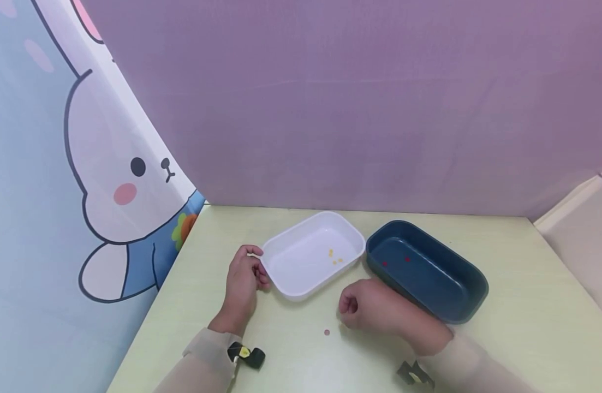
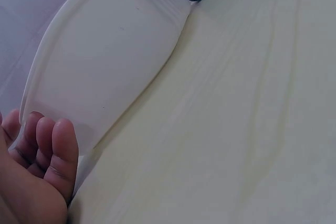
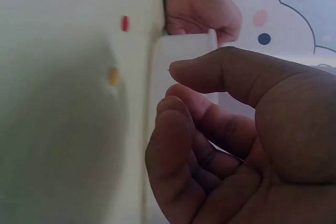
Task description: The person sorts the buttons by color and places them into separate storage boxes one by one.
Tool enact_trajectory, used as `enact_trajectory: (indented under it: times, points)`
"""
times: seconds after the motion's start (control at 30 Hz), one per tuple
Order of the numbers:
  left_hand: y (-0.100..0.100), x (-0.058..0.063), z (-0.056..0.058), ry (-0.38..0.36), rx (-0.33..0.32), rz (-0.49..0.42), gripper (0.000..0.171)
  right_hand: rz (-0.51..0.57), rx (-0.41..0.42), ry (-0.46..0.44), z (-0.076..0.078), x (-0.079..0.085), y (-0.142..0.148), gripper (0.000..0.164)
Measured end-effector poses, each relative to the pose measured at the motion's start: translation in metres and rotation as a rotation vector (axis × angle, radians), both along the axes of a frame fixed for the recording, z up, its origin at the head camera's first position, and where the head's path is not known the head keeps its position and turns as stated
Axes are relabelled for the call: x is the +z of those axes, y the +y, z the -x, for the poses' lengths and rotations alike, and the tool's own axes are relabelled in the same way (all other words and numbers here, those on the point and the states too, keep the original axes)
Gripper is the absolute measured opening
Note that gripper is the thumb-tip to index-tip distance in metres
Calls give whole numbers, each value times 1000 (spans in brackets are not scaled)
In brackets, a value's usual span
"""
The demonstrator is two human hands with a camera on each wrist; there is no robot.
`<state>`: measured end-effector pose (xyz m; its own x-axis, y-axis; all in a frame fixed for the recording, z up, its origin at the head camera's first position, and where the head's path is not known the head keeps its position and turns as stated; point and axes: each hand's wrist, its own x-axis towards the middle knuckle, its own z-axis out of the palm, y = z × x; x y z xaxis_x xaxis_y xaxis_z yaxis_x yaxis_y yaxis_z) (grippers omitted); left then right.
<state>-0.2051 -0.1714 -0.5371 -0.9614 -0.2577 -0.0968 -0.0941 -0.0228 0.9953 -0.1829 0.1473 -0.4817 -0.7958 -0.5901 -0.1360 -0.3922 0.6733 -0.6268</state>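
My left hand (image 1: 244, 275) is at the left end of a shallow white tray (image 1: 301, 256), its curled fingers and thumb at the rim. In the left wrist view, the fingertips (image 2: 64, 135) overlap the tray's end wall. Several small yellow pieces (image 1: 340, 260) lie inside this tray. My right hand (image 1: 369, 305) hovers low over the table, in front of the gap between the trays. Its fingers are loosely curled, and nothing shows between thumb and forefinger in the right wrist view. Near it on the table lie one small red piece (image 3: 125, 23) and one yellow piece (image 3: 114, 76).
A dark blue tray (image 1: 448, 273) stands right of the white one, corners close together, with two small red pieces (image 1: 407, 259) inside. My right forearm passes in front of it. A purple wall (image 1: 359, 109) rises behind the pale table (image 1: 291, 355); a rabbit-print cloth (image 1: 124, 147) hangs at left.
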Motion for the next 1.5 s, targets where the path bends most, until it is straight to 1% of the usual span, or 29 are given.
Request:
enact_trajectory:
  times: [0.13,0.3,0.43,0.6,0.83,1.1,1.33,1.5]
  points:
    - [0,-1,0,7,-1,-8,31,-14,-12,16,-5,-14,1,17]
    - [0,-2,0,15,-3,-6,30,3,-40,-27,-10,-22,2,17]
    - [-1,-2,1,16,-1,8,31,30,-33,-38,-11,-28,3,17]
    - [-1,-3,1,6,13,11,30,60,-11,-12,-12,-34,3,19]
    - [-2,-4,0,-6,6,13,30,55,-18,22,-13,-35,3,19]
    - [-1,-2,0,-10,11,10,30,60,-47,-1,-13,-35,3,18]
    - [-1,0,-2,8,8,7,30,24,-61,-8,-14,-34,1,14]
    - [-1,0,-2,10,2,14,30,-1,-69,21,-14,-35,-1,18]
